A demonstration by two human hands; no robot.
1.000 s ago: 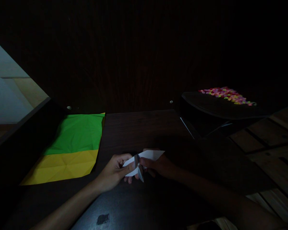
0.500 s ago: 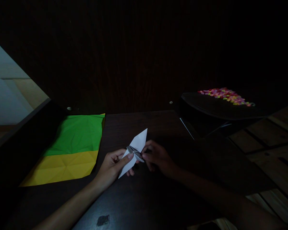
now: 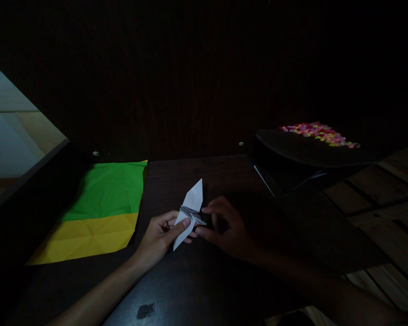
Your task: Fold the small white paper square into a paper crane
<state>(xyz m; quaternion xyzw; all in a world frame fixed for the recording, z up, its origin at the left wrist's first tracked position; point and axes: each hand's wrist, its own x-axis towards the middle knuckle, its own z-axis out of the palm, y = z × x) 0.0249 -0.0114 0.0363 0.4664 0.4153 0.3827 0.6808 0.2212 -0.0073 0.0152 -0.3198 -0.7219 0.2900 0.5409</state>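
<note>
A folded white origami piece [image 3: 193,199] with two pointed wings and a narrow point at its right is held above the dark table. My left hand [image 3: 165,233] pinches it, thumb on top of the lower wing and fingers underneath. Just right of the folds is my right hand [image 3: 227,226], its thumb and index finger spread apart. Its thumb tip is close beside the narrow point; whether they touch I cannot tell.
Creased green paper [image 3: 112,188] and yellow paper [image 3: 98,237] lie on the table [image 3: 177,290] at left. A dark side board [image 3: 27,176] borders the left. At the back right, a pile of small colourful pieces [image 3: 319,132] rests on a dark rounded surface [image 3: 292,147].
My right thumb and index finger have spread apart from their closed position at the paper's right side. The white origami has turned slightly, its upper wing tip shifting left.
</note>
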